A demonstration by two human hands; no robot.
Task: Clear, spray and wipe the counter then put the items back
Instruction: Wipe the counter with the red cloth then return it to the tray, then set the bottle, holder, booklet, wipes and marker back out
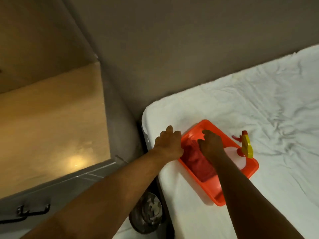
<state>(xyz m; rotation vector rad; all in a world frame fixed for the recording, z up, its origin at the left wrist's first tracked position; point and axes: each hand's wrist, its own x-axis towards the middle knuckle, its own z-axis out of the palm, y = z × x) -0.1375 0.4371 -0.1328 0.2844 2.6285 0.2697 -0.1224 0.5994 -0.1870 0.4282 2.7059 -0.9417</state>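
Observation:
An orange tray (209,125) lies on a white bed sheet (259,100). A red cloth (198,163) is bunched in the tray's left half. A white spray bottle with a yellow and red trigger head (246,147) lies in the tray's right half. My left hand (168,144) curls over the tray's left rim. My right hand (211,145) rests on top of the red cloth with its fingers bent down into it. The wooden counter top (51,126) is at the left, bare and lit by a warm light.
A grey wall runs behind the counter and the bed. A round metal bin (148,213) with crumpled paper stands in the gap between them. A dark handle (25,213) shows on the grey counter front at the lower left.

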